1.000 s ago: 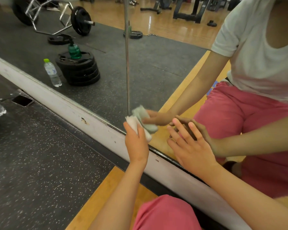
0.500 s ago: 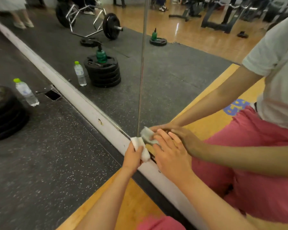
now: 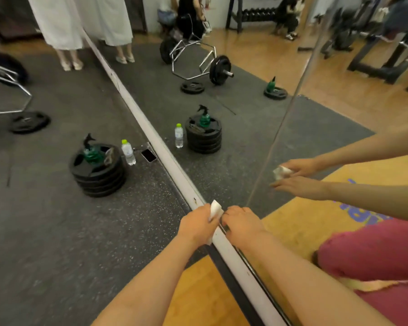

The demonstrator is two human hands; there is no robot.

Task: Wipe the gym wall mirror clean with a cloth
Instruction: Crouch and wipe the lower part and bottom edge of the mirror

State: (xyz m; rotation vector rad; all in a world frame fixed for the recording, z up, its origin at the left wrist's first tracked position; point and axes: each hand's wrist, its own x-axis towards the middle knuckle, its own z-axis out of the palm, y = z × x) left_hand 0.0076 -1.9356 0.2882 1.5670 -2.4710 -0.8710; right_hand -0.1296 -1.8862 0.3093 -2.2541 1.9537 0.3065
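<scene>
Two hands are low at the mirror (image 3: 245, 149), on its bottom edge, near right of the scene. The left hand (image 3: 198, 222) grips the cloth (image 3: 216, 209), white and bunched in curled fingers; the cloth touches the white frame strip (image 3: 170, 158) where the glass starts. The right hand (image 3: 242, 223) sits just beside it and holds nothing. Its reflection shows fairly straight fingers, with the tips on the lowest bit of glass.

My read of the step: wiping the bottom band of glass along the frame.

How to do it well:
- Flatten the cloth. A wad only contacts at a corner.
- Run it parallel to the frame in one direction, with overlapping passes, and push the edge into the glass/frame joint where grime collects.
- Treat the vertical seam (image 3: 280, 128) as a panel boundary and finish one side first.
- Bare fingertips on glass likely leave prints, so brace on the frame instead, or wipe that patch last.
- The spray bottle (image 3: 91, 151) sits on the weight plates (image 3: 97, 170), far left and well apart from both hands. Fetch it if the cloth drags dry.
- The water bottle (image 3: 128, 152) and phone (image 3: 149, 155) lie near the frame further left, so mind them when working that way.

Can't tell about streaks; the shot is too soft.
</scene>
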